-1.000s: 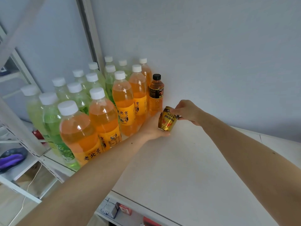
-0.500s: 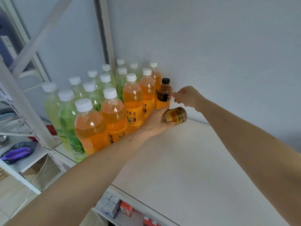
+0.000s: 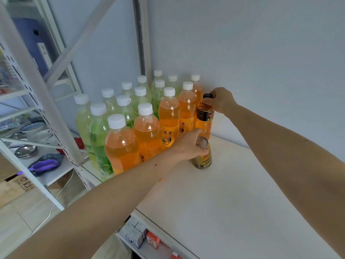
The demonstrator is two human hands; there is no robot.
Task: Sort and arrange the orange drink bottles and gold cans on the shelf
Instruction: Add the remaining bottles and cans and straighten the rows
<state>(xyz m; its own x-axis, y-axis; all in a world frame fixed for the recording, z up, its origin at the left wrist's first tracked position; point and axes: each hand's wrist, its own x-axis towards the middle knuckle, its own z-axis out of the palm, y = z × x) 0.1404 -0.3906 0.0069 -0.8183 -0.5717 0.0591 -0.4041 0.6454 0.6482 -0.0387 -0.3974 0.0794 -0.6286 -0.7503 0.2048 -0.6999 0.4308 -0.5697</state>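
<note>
On the white shelf (image 3: 233, 212), beside the block of orange bottles (image 3: 149, 131), we see our left hand (image 3: 186, 146) curled around the top of a gold can (image 3: 203, 157) that stands upright on the board. Just behind the can, our right hand (image 3: 223, 100) pinches the black cap of a small amber bottle (image 3: 205, 116), which stands against the orange bottles near the wall. Green bottles (image 3: 97, 139) fill the rows to the left of the orange ones.
</note>
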